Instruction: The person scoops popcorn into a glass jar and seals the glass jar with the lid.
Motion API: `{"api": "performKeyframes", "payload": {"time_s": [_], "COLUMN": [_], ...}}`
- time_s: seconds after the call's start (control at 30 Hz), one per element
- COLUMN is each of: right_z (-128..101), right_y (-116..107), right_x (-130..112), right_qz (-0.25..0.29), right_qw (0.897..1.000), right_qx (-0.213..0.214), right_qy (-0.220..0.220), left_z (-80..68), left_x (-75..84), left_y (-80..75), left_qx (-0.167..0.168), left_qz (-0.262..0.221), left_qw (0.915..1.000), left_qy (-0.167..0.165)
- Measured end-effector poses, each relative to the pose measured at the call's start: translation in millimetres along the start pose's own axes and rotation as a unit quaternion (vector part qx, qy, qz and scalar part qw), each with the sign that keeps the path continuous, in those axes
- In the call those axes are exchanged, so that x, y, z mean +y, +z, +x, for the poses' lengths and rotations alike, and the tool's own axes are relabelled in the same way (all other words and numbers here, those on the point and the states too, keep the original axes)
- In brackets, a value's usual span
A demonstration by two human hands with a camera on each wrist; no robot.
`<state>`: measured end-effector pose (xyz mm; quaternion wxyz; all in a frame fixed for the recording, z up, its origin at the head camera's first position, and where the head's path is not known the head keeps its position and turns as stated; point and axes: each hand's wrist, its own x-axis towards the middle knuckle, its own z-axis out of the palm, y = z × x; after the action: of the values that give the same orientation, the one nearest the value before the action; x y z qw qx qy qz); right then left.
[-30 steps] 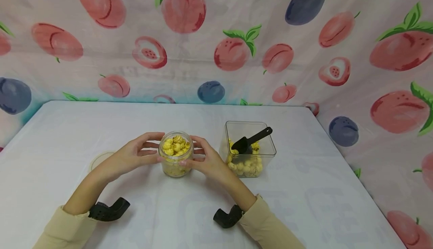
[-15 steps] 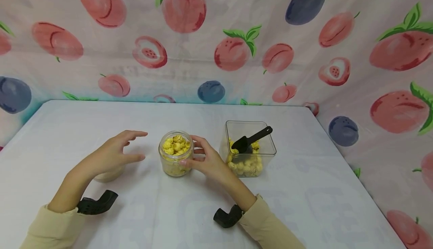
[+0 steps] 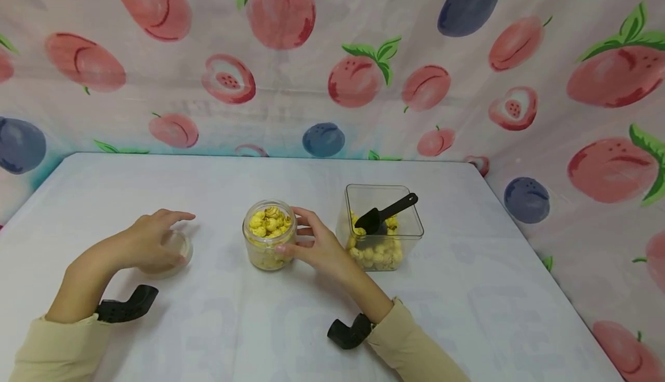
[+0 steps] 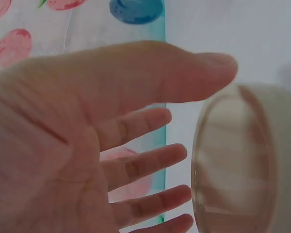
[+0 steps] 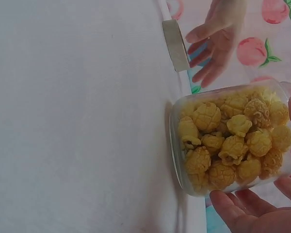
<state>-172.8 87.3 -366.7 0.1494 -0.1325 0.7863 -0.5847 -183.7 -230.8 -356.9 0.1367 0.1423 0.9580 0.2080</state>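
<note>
A small clear round jar (image 3: 269,236), open-topped and filled with yellow puffed snacks, stands at mid-table. My right hand (image 3: 297,233) grips its right side, thumb in front and fingers behind; in the right wrist view the jar (image 5: 228,141) lies between those fingers (image 5: 242,211). To the left a pale round lid (image 3: 176,249) lies flat on the table. My left hand (image 3: 183,239) hovers over it with straight, spread fingers. The left wrist view shows the lid (image 4: 237,160) just off the fingers (image 4: 150,165), with a gap between them.
A square clear container (image 3: 410,229) right of the jar holds more yellow snacks and a black scoop (image 3: 387,213). The white table (image 3: 457,301) is walled at the back and right by a fruit-print cloth (image 3: 363,70).
My left hand has let go of the jar and moved left to the lid. The right hand and the jar have stayed put.
</note>
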Motion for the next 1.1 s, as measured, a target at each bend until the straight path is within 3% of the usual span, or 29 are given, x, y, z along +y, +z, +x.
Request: {"api": "performKeyframes", "payload": {"time_s": [0.23,0.5,1.1], "right_z": [-0.4,-1.0,-1.2], "right_y": [-0.5,0.1,-0.2], "right_x": [0.5,-0.3,0.0], "right_qz": [0.0,0.002,0.003], "right_qw": [1.0,1.0,1.0], "right_qx": [-0.002,0.0,-0.002], "right_qy": [-0.004,0.006,-0.001], "left_z": [-5.3,-12.9,-12.1], "left_x": [-19.2,-26.3,-30.4], "left_y": [0.5,0.5,1.1], "left_qx": [-0.033,-0.057,-0.05], "left_qz": [-0.013,-0.013,-0.006], "left_qw": [0.9994,0.9983,0.9987], "left_qy": [0.008,0.001,0.006]}}
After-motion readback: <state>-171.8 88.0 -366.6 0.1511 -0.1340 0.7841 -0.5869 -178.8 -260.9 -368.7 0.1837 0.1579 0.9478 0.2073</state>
